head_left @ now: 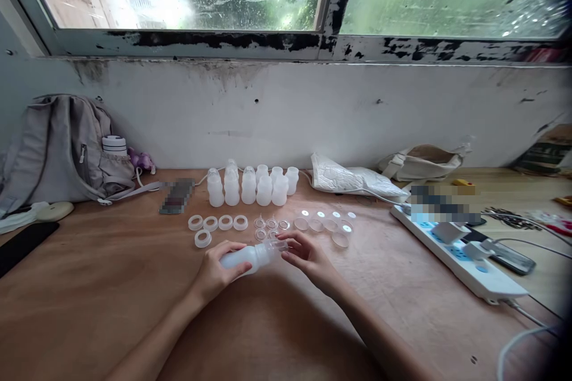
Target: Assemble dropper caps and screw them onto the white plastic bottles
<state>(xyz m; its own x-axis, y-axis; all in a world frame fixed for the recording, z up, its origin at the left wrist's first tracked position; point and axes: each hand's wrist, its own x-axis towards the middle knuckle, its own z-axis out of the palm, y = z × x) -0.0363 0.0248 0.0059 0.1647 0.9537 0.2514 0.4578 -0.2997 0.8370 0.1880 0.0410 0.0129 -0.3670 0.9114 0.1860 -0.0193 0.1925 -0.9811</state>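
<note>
My left hand [216, 274] is wrapped round the body of a translucent white baby bottle [243, 258], which lies tilted, its top pointing right. At that end sits a clear dome cap [277, 245]. The fingertips of my right hand [310, 257] close on the cap's tip, thumb below. Just behind are several clear ring-shaped pieces [271, 224], some partly hidden by the bottle and cap. Several white screw rings [203, 239] lie to the left, and several clear round discs [340, 240] to the right. Farther back stand several white bottles [264, 190], some with clear caps on top.
A grey backpack [67, 149] leans at the left near a phone [177, 195]. White plastic packaging [339, 177] lies against the wall. At the right, a white power strip [469, 268] with plugs and trailing cables crosses the wooden table [111, 286]. A beige bag [424, 161] sits behind it.
</note>
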